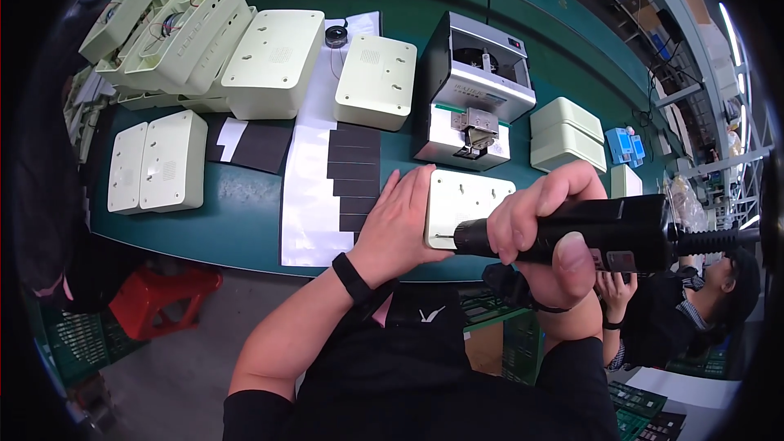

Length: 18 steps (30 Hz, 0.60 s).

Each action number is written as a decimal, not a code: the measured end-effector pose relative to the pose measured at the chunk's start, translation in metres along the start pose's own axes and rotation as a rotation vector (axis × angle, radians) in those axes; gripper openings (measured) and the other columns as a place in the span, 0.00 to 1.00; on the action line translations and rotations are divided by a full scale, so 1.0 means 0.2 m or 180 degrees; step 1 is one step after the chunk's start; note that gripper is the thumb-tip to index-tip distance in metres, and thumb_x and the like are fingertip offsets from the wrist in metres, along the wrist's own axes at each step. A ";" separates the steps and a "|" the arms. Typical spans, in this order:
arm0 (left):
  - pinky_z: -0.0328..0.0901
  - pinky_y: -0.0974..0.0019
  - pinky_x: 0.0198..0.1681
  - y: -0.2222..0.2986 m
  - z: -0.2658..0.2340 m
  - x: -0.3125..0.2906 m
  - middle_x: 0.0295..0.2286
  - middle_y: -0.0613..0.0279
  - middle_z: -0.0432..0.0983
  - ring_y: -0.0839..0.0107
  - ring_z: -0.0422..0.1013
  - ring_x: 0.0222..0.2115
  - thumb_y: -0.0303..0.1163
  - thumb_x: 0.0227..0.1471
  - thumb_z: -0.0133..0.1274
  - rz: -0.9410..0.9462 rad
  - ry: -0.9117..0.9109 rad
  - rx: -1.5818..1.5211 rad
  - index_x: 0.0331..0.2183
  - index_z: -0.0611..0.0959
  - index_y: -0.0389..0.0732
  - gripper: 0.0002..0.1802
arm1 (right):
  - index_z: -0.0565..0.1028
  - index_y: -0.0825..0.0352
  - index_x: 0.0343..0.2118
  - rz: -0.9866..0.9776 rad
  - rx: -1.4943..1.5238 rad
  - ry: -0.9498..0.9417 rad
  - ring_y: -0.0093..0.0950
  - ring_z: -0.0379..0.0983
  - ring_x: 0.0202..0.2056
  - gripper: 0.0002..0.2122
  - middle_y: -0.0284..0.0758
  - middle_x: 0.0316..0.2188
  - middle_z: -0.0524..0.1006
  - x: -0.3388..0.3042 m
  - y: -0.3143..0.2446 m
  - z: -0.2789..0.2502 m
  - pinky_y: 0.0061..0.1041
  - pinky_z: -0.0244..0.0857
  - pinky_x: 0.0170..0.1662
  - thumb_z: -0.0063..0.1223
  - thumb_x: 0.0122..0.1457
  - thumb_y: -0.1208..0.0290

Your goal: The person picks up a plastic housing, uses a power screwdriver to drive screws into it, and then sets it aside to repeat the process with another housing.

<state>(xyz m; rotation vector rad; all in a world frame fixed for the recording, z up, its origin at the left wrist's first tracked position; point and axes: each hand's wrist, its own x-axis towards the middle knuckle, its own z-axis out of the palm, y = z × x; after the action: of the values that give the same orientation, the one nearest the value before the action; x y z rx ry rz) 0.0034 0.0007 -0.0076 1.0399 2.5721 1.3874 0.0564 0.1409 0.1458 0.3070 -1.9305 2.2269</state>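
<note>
So, our right hand (524,216) is wrapped round a black power screwdriver (625,233), nose at the cream housing (472,188)'s 7 o'clock corner. Our left hand (398,224), fingers stretched out, steadies its 9 o'clock side. Housing's on the table (237,233), silver-black machine (490,77) at 12.

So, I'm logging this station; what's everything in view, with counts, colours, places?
Handled casing: one, pale green, bench's near edge
Piled casings: uncountable, pale green, upper left
Other casings: at least five, pale green, bench left, middle, right
Power screwdriver: one, black, at handled casing
Machine: one, black and grey, behind handled casing
Large sheet: one, white, left of machine
Strips: several, black, across sheet's right edge
Round part: one, black, sheet's far end
Blue items: apparently two, blue, bench's right
Bench: one, green, centre
Stool: one, red, left floor
Crates: several, green, floor
Coworker: one, dark clothes, right
Left hand: one, bare, against handled casing
Right hand: one, bare, around screwdriver
</note>
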 end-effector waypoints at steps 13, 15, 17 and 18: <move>0.50 0.48 0.66 -0.01 0.01 0.02 0.53 0.46 0.64 0.53 0.63 0.57 0.41 0.25 0.76 -0.0042 0.0011 0.0089 0.59 0.57 0.31 0.64 | 0.61 0.63 0.38 0.0362 -0.0096 -0.0293 0.24 0.67 0.23 0.22 0.33 0.24 0.69 -0.01 0.15 -0.03 0.25 0.64 0.31 0.64 0.55 0.57; 0.50 0.48 0.66 -0.01 0.01 0.01 0.53 0.45 0.64 0.53 0.63 0.57 0.41 0.25 0.76 -0.0033 0.0033 0.0089 0.59 0.57 0.32 0.64 | 0.61 0.63 0.37 0.0372 -0.0104 -0.0312 0.24 0.67 0.23 0.22 0.33 0.23 0.69 -0.01 0.15 -0.04 0.25 0.64 0.31 0.64 0.55 0.57; 0.50 0.48 0.66 -0.01 0.01 0.00 0.53 0.45 0.64 0.53 0.63 0.57 0.41 0.25 0.76 -0.0003 0.0037 0.0093 0.59 0.57 0.32 0.63 | 0.61 0.63 0.38 0.0351 -0.0168 -0.0333 0.24 0.68 0.23 0.21 0.33 0.23 0.69 -0.02 0.15 -0.04 0.26 0.64 0.31 0.63 0.55 0.57; 0.50 0.48 0.66 -0.02 0.02 0.00 0.53 0.45 0.64 0.52 0.62 0.57 0.41 0.26 0.76 0.0021 0.0050 0.0141 0.59 0.57 0.32 0.63 | 0.62 0.63 0.38 0.0339 -0.0228 -0.0365 0.24 0.68 0.22 0.21 0.33 0.23 0.69 -0.02 0.15 -0.03 0.26 0.65 0.31 0.63 0.55 0.58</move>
<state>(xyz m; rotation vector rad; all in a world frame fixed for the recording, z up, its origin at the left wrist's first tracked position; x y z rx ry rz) 0.0021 0.0023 -0.0116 1.0485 2.6246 1.3516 0.0530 0.1432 0.1156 0.3357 -2.1274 2.2444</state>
